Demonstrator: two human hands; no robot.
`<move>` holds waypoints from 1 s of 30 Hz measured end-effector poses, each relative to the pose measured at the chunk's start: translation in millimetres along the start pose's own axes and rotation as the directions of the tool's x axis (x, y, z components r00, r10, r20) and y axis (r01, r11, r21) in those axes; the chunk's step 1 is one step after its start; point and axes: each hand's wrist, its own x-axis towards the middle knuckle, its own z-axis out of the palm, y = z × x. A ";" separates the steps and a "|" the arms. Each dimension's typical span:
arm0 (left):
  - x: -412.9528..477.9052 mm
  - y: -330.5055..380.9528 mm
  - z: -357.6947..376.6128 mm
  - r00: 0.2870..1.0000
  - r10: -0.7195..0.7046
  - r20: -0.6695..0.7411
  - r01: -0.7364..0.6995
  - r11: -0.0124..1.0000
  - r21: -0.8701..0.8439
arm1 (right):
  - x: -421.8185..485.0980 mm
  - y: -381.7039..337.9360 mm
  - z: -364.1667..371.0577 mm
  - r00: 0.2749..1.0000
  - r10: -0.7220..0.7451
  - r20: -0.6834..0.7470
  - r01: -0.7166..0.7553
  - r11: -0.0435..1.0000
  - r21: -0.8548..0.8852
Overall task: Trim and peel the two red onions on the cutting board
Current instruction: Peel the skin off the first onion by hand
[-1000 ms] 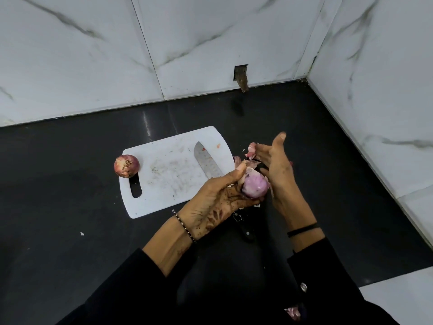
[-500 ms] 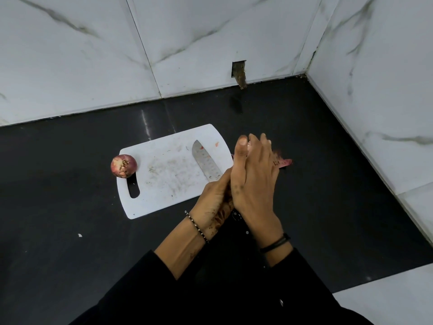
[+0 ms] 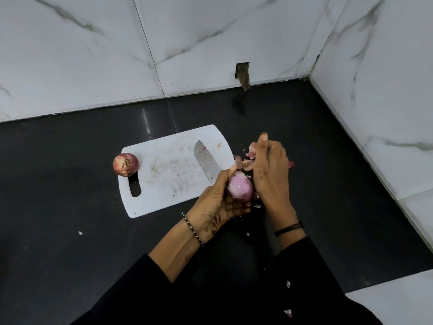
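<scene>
A peeled, pale pink onion [image 3: 240, 187] sits in the curled fingers of my left hand [image 3: 218, 202], just off the right corner of the white cutting board [image 3: 164, 184]. My right hand [image 3: 269, 170] is beside and above this onion, its fingers curled and pinching a piece of pink peel [image 3: 252, 150]. An unpeeled red onion [image 3: 125, 164] rests on the board's left end, above the handle slot. A knife blade [image 3: 207, 161] lies on the board, and my hands hide its handle.
Loose peel scraps [image 3: 244, 163] lie on the black counter [image 3: 70, 207] right of the board, and one more bit [image 3: 291, 164] shows past my right hand. Marble walls [image 3: 375, 90] close off the back and right. A small white speck [image 3: 80, 233] lies at the left.
My right hand, which covered the onion half a second ago, has lifted up and to the right with a piece of peel. The peeled onion is in view again.
</scene>
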 end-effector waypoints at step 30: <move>12.6 48.1 -4.7 0.994 0.062 0.085 -0.080 0.972 0.219 | -18.0 1.8 -42.7 0.772 -0.545 0.327 0.571 0.821 0.019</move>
